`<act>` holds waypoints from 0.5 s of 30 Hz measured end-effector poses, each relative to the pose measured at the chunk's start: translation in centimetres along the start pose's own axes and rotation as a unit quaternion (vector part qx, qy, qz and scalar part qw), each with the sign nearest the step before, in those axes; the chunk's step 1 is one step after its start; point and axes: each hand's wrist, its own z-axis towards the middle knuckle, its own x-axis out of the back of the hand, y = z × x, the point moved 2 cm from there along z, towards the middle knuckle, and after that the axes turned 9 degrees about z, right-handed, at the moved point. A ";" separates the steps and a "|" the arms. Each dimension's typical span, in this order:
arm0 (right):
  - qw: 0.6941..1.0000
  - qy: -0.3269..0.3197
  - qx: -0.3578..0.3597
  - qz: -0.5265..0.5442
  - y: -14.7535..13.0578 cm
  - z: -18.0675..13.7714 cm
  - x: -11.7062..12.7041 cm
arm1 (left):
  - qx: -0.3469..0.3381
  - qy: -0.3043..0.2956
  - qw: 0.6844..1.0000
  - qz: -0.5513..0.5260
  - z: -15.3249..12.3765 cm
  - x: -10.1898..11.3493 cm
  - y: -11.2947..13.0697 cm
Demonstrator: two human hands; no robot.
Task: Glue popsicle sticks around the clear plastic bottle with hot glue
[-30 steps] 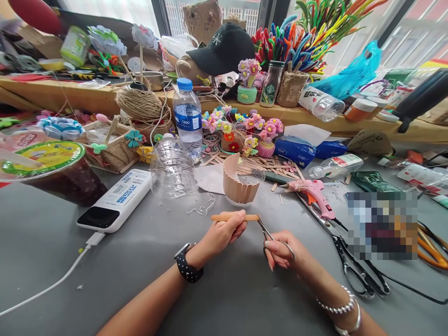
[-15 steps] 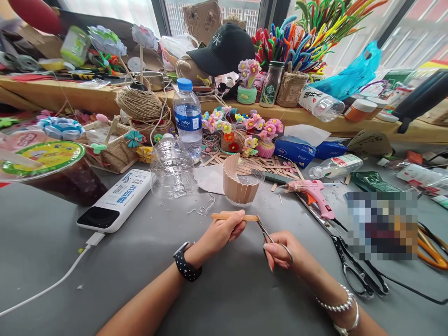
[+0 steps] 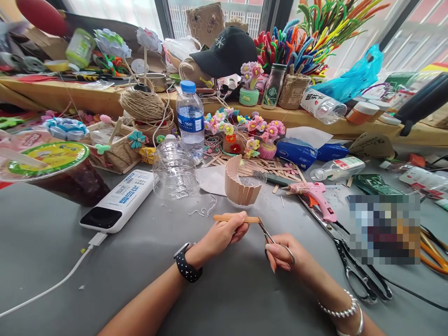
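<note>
Left hand (image 3: 226, 231) pinches a wooden stick (image 3: 221, 218), held level above the grey table (image 3: 231, 298); right hand (image 3: 285, 252) has small scissors (image 3: 268, 237) by the loops, blade tips at the stick's right end, exact bite too small to tell. Just beyond the stick sits a clear cup (image 3: 243, 192) partly clad in upright sticks, bare plastic showing at its right. Thread scraps (image 3: 206, 209) lie near the stick's left end. Left side is crowded: cut bottle (image 3: 175, 172), white paper (image 3: 212, 179), power bank (image 3: 121, 200) with white cable (image 3: 66, 277) running to the left edge, drink cup (image 3: 80, 184) tilted by distortion or lean, cannot tell which. Right side: pink glue gun (image 3: 320, 198) lying nose toward the clad cup, black shears (image 3: 366, 277) near the right forearm, orange handles (image 3: 434, 252) partly behind a pixelated patch. Loose sticks (image 3: 273, 165) pile behind the clad cup, then flowers (image 3: 227, 123), water bottle (image 3: 191, 119) and tissue packs (image 3: 297, 151). Shelf (image 3: 94, 95) at the back is packed: twine (image 3: 143, 105) in front of it, cap (image 3: 227, 51), glass bottle (image 3: 274, 88), pipe cleaners (image 3: 290, 46), blue bag (image 3: 357, 77).
</note>
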 end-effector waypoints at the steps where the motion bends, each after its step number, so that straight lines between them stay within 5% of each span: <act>1: 1.000 0.003 0.001 -0.003 -0.1 0.0 0.0 | -0.001 0.002 1.000 -0.003 0.0 0.0 0.0; 8: 0.996 -0.054 0.025 0.062 0.1 0.1 -0.2 | 0.004 -0.031 0.999 0.010 -0.1 0.0 0.1; 15: 0.999 -0.002 -0.012 0.035 -0.3 0.0 -0.3 | 0.001 -0.011 1.000 0.027 0.0 0.0 0.0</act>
